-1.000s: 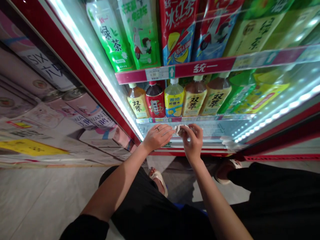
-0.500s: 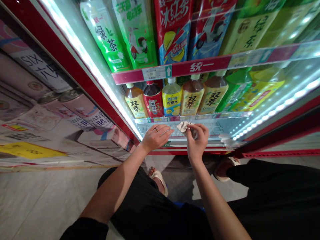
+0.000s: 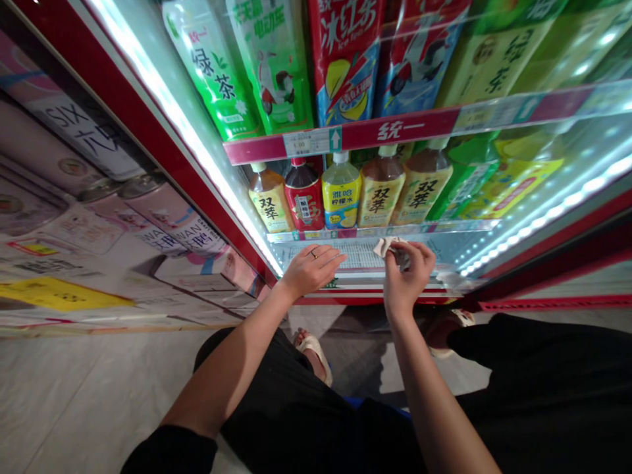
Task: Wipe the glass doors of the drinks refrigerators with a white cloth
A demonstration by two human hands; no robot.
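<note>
Inside a lit drinks cooler, my right hand (image 3: 409, 273) pinches a crumpled whitish cloth or tissue (image 3: 383, 247) between thumb and fingers. To its left, my left hand (image 3: 315, 268) is at the cooler's front lower edge, palm down, fingers extended to the right, with a ring on one finger and nothing seen in its grasp. Both hands are over the wire rack (image 3: 363, 255) at the cooler's bottom. Just above them, a row of bottles stands on the lower shelf, among them a yellow-labelled bottle (image 3: 340, 191) and a red-labelled one (image 3: 303, 196).
Larger green and red drink bottles fill the upper shelf behind a red price strip (image 3: 424, 128). Pink drink cartons and cans (image 3: 162, 204) are stacked left of the cooler's red frame. Below are grey floor (image 3: 64, 395) and my sandalled feet.
My right hand has moved to the right with the crumpled cloth or tissue, away from my left hand. My left hand has shifted very slightly to the right.
</note>
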